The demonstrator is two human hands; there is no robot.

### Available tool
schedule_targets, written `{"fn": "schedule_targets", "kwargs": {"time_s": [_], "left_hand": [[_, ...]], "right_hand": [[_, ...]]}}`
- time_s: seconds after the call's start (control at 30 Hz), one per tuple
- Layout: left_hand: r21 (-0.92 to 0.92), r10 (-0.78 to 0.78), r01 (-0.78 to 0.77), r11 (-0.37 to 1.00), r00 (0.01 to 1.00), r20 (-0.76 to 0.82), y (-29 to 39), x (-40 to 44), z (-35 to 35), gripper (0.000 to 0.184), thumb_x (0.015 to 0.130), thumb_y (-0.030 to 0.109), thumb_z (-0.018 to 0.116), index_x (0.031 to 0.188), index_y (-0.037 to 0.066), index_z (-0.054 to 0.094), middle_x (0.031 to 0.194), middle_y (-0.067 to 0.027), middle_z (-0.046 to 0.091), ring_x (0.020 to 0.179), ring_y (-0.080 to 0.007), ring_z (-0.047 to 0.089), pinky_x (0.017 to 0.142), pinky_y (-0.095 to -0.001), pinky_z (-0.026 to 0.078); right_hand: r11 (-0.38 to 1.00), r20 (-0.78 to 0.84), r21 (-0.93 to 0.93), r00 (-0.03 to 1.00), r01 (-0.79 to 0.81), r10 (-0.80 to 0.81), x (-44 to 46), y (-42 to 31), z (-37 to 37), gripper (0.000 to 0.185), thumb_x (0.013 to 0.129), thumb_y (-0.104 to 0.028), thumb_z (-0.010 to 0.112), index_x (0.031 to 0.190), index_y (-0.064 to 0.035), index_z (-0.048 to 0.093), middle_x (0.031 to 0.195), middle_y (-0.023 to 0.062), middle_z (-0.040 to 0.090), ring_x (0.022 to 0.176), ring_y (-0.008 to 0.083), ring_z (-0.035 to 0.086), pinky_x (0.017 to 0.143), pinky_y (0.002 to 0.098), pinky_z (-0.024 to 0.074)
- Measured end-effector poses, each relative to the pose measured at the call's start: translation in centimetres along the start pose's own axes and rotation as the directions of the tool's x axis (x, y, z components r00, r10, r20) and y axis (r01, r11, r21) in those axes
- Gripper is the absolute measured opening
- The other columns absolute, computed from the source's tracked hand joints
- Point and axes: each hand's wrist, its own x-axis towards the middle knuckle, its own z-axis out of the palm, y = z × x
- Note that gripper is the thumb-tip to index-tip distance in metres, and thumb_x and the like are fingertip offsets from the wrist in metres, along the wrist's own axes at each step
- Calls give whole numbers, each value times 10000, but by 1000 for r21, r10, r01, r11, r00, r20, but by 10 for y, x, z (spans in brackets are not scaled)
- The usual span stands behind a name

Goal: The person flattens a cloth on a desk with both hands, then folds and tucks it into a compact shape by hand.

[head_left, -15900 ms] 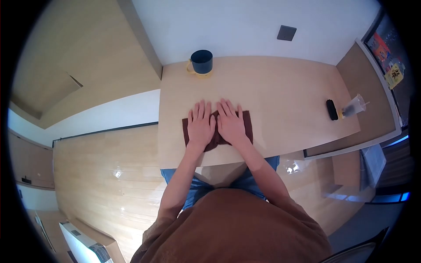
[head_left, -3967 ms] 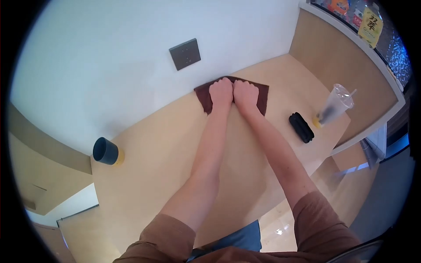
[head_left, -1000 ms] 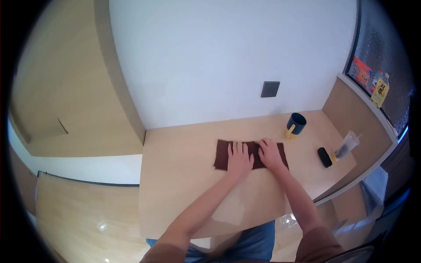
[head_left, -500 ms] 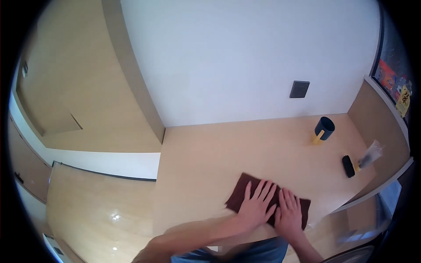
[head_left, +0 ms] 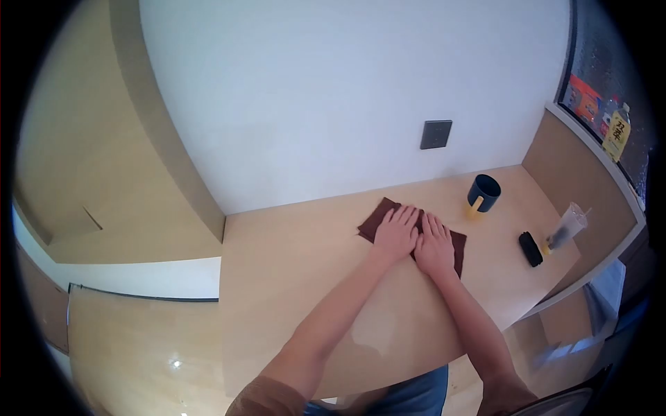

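Brown on pale tabletop [head_left: 298,277]: rests on a flat cloth [head_left: 378,218] with left hand [head_left: 397,233], then right hand [head_left: 435,250] just beside, fingers extended, slightly apart. Has, farther right, dark-blue mug [head_left: 487,191], black case [head_left: 531,249], clear cup [head_left: 570,223].

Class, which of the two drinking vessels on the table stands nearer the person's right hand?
The dark blue mug with the yellow handle: the clear plastic cup with a straw stands farther from the right hand, beside the black oblong case.

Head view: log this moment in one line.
left hand: flat on brown cloth | right hand: flat on brown cloth | blue-and-yellow mug: upright, untouched
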Motion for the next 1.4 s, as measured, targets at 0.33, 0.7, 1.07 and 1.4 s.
{"fn": "schedule_targets", "kwargs": {"time_s": [0.33, 0.7, 1.07, 1.4], "left_hand": [[47, -189, 191, 980, 981, -38, -18, 38, 26, 560, 1029, 333, 449, 1533, 89, 480, 1619, -84, 441, 1510, -241, 375, 1240, -485, 272], [53, -156, 169, 984, 970, -188, -18, 32, 22, 501, 952, 270, 582, 1357, -24, 584, 1432, -184, 566, 1363, -335, 507, 1186, -502, 357], [49, -292, 312, 949, 926, -238, -29, 44, 28, 577, 951, 369, 607, 1388, -4, 555, 1464, -185, 531, 1383, -350, 467, 1174, -544, 346], [17, -352, 367, 930, 904, -241, -70, 10, -4, 590, 930, 420, 636, 1356, 22, 542, 1402, -176, 544, 1326, -353, 497, 1147, -528, 358]], "right_hand": [[996, -58, 37, 995, 86, -83, 63, 22, 24, 564, 986, -277, 475, 1493, -30, 501, 1561, 141, 496, 1481, 290, 419, 1242, 487, 293], [994, -321, 94, 947, 48, -16, 49, 13, 37, 360, 910, -200, 611, 1197, -6, 711, 1279, 187, 700, 1272, 348, 614, 1099, 474, 468], [963, -157, 186, 974, 193, -165, 106, 41, 56, 422, 945, -151, 564, 1338, -17, 637, 1424, 178, 620, 1356, 366, 551, 1167, 458, 423], [900, -146, 296, 946, 320, -288, 117, -6, 59, 390, 928, -195, 593, 1283, -53, 671, 1396, 141, 625, 1323, 328, 565, 1139, 463, 435]]}}
